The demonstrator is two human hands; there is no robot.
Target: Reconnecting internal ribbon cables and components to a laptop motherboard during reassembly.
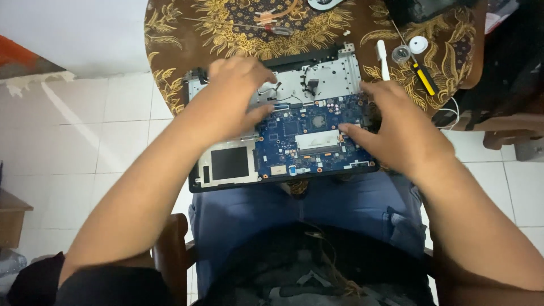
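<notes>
An opened laptop base (226, 164) rests half on my lap and half on a round table. Its blue circuit board (300, 141) lies exposed in the middle, with a silver metal plate (334, 76) behind it. My left hand (232, 93) lies over the left part of the base, fingers spread and touching the board's upper left edge. My right hand (396, 127) covers the right side, its thumb pressing on the board near the pale memory slot (317, 139). Neither hand holds a loose object.
The table wears a brown cloth with gold leaf pattern (170, 34). On it lie a yellow-handled screwdriver (422, 76), a white stick-like tool (383, 59), a small round lid (418, 44), a clear cup (401, 54) and a thin screwdriver (266, 28). White tiled floor (85, 141) lies left.
</notes>
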